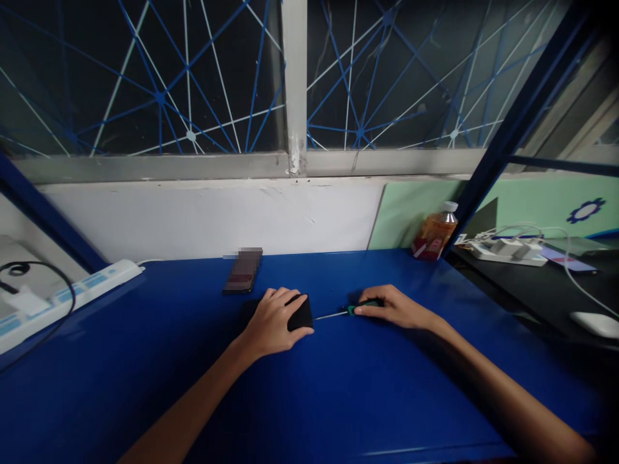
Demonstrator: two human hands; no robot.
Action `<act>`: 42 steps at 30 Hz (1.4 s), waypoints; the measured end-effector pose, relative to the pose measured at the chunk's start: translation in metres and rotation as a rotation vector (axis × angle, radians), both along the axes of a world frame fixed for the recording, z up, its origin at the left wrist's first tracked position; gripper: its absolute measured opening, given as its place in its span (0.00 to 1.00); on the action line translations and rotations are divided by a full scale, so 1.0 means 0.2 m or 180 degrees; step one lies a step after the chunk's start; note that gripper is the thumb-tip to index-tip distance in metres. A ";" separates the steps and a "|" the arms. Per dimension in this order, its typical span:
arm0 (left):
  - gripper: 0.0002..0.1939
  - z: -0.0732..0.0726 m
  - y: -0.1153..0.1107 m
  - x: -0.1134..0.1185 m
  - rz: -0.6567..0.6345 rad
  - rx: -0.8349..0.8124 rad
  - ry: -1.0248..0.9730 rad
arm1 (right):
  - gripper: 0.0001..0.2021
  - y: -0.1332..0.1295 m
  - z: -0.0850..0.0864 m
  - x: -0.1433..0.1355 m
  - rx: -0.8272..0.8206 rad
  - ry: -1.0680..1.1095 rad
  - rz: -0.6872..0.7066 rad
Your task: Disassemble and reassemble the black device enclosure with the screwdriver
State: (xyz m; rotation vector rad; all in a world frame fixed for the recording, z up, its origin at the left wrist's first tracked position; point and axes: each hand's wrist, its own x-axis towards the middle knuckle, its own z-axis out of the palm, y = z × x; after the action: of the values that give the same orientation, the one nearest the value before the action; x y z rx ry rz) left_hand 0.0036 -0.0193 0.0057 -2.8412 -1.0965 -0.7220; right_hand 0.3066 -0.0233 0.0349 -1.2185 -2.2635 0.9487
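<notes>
A black box-shaped object point(300, 314) lies on the blue table point(333, 399), and its exact kind does not show. My left hand point(275, 320) grips it from above, thumb along the near side and fingers over the top. To the right, my right hand point(393, 305) is closed around the green and black handle of a screwdriver point(333, 315). The screwdriver's thin metal shaft points left and its tip meets the right end of the black object. Whether the tip sits in a screw is too small to tell.
Behind my left hand lies a dark phone point(243, 270). A white power strip point(77, 299) runs along the left edge. At the back right stands a bottle of orange-brown drink point(435, 232). Beyond it, a black table point(507, 290) carries another power strip point(510, 251) with cables.
</notes>
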 end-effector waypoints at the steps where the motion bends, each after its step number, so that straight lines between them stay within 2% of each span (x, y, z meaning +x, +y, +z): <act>1: 0.29 0.00 0.00 0.00 0.0005 0.0005 0.0020 | 0.19 0.00 0.01 -0.01 0.0064 -0.0020 0.0011; 3: 0.29 0.00 0.00 0.00 0.0013 0.0014 0.0062 | 0.21 -0.01 0.01 -0.02 0.0067 0.0009 0.0005; 5: 0.29 0.01 0.00 0.00 0.0022 0.0021 0.0082 | 0.18 -0.02 0.00 -0.02 -0.0002 0.0118 -0.0033; 6: 0.29 0.01 0.00 0.00 0.0022 0.0021 0.0086 | 0.16 -0.02 -0.01 -0.02 -0.0106 0.0189 -0.0066; 9: 0.29 0.01 0.00 0.00 0.0008 0.0018 0.0080 | 0.21 -0.02 -0.03 -0.01 -0.0701 0.0403 -0.0155; 11: 0.29 0.01 0.00 0.00 0.0004 0.0011 0.0075 | 0.21 -0.02 -0.03 0.01 -0.0952 0.0467 -0.0160; 13: 0.29 0.01 0.00 0.00 0.0007 0.0011 0.0068 | 0.18 -0.01 -0.02 0.01 -0.0771 0.0375 -0.0131; 15: 0.30 0.01 0.00 0.00 0.0020 0.0012 0.0078 | 0.17 -0.01 -0.01 0.00 -0.0345 0.0164 -0.0084; 18: 0.30 0.01 0.00 0.00 0.0031 0.0014 0.0127 | 0.21 -0.01 0.01 -0.02 0.0018 -0.0055 -0.0083; 20: 0.30 0.01 0.00 0.00 0.0036 0.0029 0.0150 | 0.22 -0.02 0.01 -0.03 -0.0007 -0.0038 -0.0123; 23: 0.29 0.01 -0.01 0.01 0.0059 0.0062 0.0152 | 0.16 -0.02 0.00 -0.03 -0.0206 0.0182 -0.0093; 26: 0.28 0.01 -0.01 0.01 0.0040 0.0077 0.0134 | 0.20 -0.02 -0.01 -0.01 -0.0630 0.0399 -0.0142; 28: 0.28 0.01 -0.01 0.01 0.0018 0.0084 0.0135 | 0.18 -0.02 -0.02 0.00 -0.0759 0.0414 -0.0215; 34: 0.29 0.01 -0.01 0.01 0.0026 0.0085 0.0151 | 0.21 -0.01 0.00 -0.02 0.0111 -0.0011 -0.0165; 37: 0.29 0.01 -0.01 0.01 0.0023 0.0093 0.0135 | 0.16 -0.01 -0.01 -0.02 0.0021 0.0160 -0.0153; 42: 0.29 0.00 -0.01 0.01 0.0012 0.0104 0.0103 | 0.19 -0.01 -0.03 0.01 -0.0505 0.0430 -0.0246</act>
State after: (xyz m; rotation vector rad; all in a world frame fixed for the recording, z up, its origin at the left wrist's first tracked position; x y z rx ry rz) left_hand 0.0047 -0.0213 0.0063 -2.8125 -1.0753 -0.6845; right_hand 0.3079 -0.0258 0.0295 -1.2571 -2.0546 1.1629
